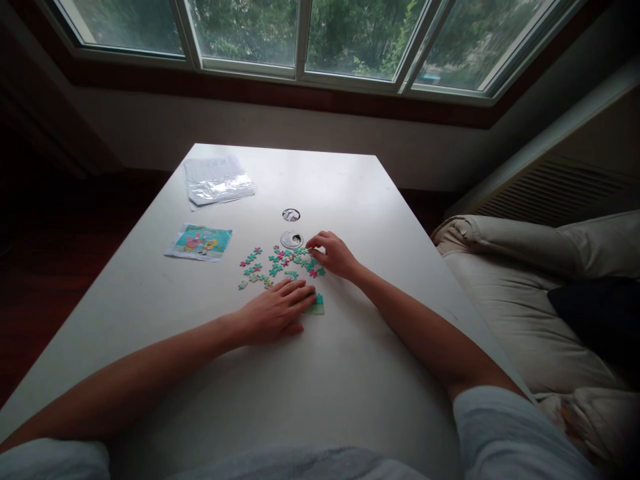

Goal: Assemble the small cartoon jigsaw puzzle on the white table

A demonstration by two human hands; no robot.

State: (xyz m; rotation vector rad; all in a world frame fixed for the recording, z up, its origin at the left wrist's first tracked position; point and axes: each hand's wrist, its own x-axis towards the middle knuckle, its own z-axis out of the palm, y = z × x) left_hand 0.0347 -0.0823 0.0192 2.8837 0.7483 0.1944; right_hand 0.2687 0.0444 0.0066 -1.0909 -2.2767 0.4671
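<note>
Loose jigsaw pieces [277, 269] in green, pink and pale yellow lie scattered on the white table [390, 373]. My left hand [279, 311] rests palm down with fingers stretched out, just in front of the pieces. Its fingertips lie over the left part of a small joined puzzle section [318, 305], partly hiding it. My right hand [334, 254] is at the right end of the scatter. Its thumb and index finger pinch close together at a jigsaw piece, which the fingers mostly hide.
A puzzle picture packet [204, 242] with cartoon figures lies left of the pieces. Papers in a clear plastic sleeve [219, 180] lie farther back. Two round inserts [291, 239] are set in the tabletop behind the pieces. A pale sofa [520, 320] stands along the right side.
</note>
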